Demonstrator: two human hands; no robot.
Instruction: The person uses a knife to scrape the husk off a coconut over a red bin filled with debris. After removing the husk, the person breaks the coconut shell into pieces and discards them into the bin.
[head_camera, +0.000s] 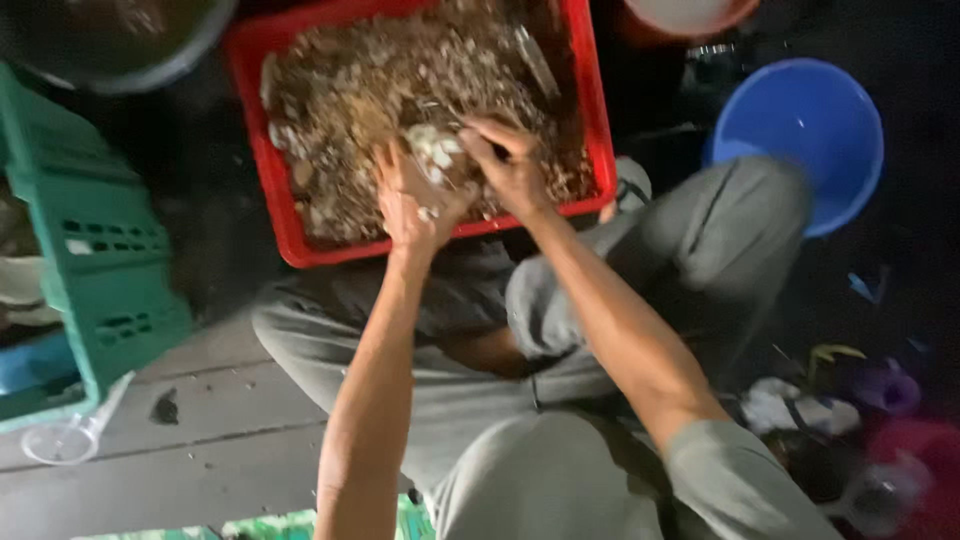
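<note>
1. A red plastic crate is seen from above, resting against the knees of a seated person in grey clothing; it is filled with a heap of brownish and pale peelings and scraps.
2. The left hand is held over the near edge of the crate, its fingers curled loosely around a small pale clump of the material, which is cupped at the fingertips.
3. The right hand is placed just beside the left, touching the same pale clump; its fingers are bent and pinched on the clump from the right side. Whether a tool is held cannot be told because of blur.
4. A long greyish object is lying on the heap towards the far right of the crate; its kind cannot be made out.
5. A green slotted plastic crate is standing to the left, on the wooden plank floor.
6. A round blue basin is set to the right, behind the person's knee.
7. The rim of a dark metal bowl is seen at the top left corner.
8. A clear plastic cup is lying on its side near the green crate.
9. Small purple, yellow and white items are scattered in shadow at the lower right; they are too dim to be identified.
</note>
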